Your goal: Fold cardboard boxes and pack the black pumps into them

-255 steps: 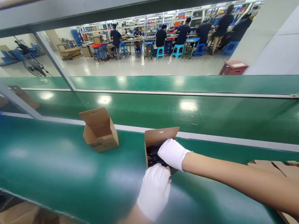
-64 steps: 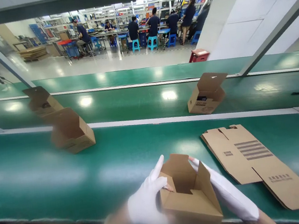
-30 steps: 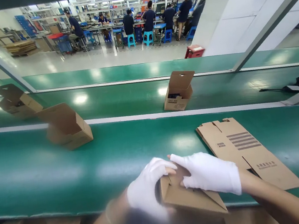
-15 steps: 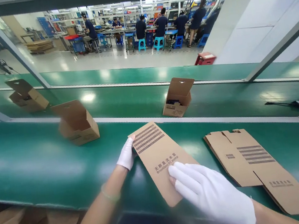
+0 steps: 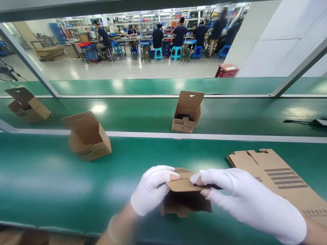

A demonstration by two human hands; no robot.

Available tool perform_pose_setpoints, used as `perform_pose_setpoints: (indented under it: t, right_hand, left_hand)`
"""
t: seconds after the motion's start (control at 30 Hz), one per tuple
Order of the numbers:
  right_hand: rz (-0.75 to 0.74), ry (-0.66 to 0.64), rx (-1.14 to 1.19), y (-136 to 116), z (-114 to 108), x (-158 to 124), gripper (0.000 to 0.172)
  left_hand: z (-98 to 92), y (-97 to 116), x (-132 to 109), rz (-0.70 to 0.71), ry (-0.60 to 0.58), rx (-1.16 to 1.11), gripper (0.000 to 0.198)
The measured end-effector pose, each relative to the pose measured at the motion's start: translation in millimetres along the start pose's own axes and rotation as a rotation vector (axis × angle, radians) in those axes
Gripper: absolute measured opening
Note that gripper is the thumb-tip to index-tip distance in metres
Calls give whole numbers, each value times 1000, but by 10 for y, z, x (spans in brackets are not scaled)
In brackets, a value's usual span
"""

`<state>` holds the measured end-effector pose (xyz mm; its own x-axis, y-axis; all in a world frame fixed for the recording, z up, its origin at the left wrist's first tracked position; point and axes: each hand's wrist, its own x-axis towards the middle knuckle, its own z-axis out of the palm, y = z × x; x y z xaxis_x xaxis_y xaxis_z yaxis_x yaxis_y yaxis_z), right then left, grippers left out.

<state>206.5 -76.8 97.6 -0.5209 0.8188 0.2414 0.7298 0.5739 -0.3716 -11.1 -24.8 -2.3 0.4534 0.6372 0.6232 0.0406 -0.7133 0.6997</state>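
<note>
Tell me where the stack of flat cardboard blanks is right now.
The stack of flat blanks lies on the near green belt at lower right, just beyond the right hand.

White gloves on left hand [image 5: 149, 189] and right hand [image 5: 252, 203].

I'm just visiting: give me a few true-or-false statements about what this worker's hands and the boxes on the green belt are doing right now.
1. Both white-gloved hands, left hand and right hand, hold a small brown cardboard box. True.
2. A stack of flat brown cardboard blanks lies to the right of the hands. True.
3. The open brown carton nearest on the left has its lid shut. False: its flap stands open.
4. The belt is red. False: it is green.
</note>
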Motion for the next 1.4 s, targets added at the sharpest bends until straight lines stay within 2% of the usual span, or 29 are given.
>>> perform_pose_setpoints:
  t: [0.1, 0.2, 0.3, 0.43, 0.53, 0.63, 0.7, 0.77, 0.8, 0.83, 0.9, 0.93, 1.0, 1.07, 1.17, 1.27, 1.33, 1.4]
  right_hand:
    - [250, -136, 241, 21, -120, 119, 19]
    - [345, -159, 324, 79, -147, 260, 18]
    - [312, -230, 360, 180, -106, 371, 17]
    - [198, -413, 457, 289, -43, 456, 16]
    - [223, -414, 640, 274, -13, 482, 17]
    - [276, -245, 767, 294, -16, 508, 19]
    - [312, -66, 784, 452, -59, 562, 17]
    - [375, 211, 788, 773, -145, 643, 6]
    - [426, 378, 780, 982, -199, 681, 9]
    - [505, 542, 794, 1207, -254, 708, 23]
    - [669, 707, 775, 1631, -332, 708, 44]
    - [737, 719, 768, 1797, -339, 682, 48]
    - [819, 652, 773, 1982, -274, 606, 44]
    - [796, 479, 800, 1954, -120, 549, 36]
    - [601, 107, 808, 1611, 118, 576, 38]
    - [336, -254, 818, 1178, 187, 705, 41]
    - [186, -417, 810, 976, 154, 784, 34]
    - [95, -479, 802, 867, 124, 824, 25]
  left_hand:
    - [-25, -83, -19, -51, -26, -94, 21]
    - [-50, -133, -15, -122, -33, -158, 23]
    - [-74, -160, 4, -209, -49, -192, 24]
    - [-94, -168, 21, -264, -94, -221, 24]
    - [-91, -167, 19, -287, -109, -213, 25]
    - [-94, -198, 12, -317, -75, -220, 25]
    - [-126, -255, 23, -367, -29, -233, 25]
    - [-202, -345, 60, -439, 26, -228, 26]
    - [-259, -399, 87, -474, 61, -222, 28]
    - [-325, -458, 117, -505, 104, -216, 32]
    - [-470, -575, 176, -555, 198, -212, 39]
    - [-538, -627, 200, -569, 236, -215, 43]
    - [-633, -699, 231, -583, 259, -218, 46]
    - [-642, -715, 247, -578, 225, -217, 45]
    - [-504, -643, 265, -533, 102, -227, 38]
    - [-324, -541, 276, -469, -41, -257, 33]
    - [-256, -503, 269, -446, -88, -271, 32]
    - [-237, -493, 251, -447, -109, -278, 32]
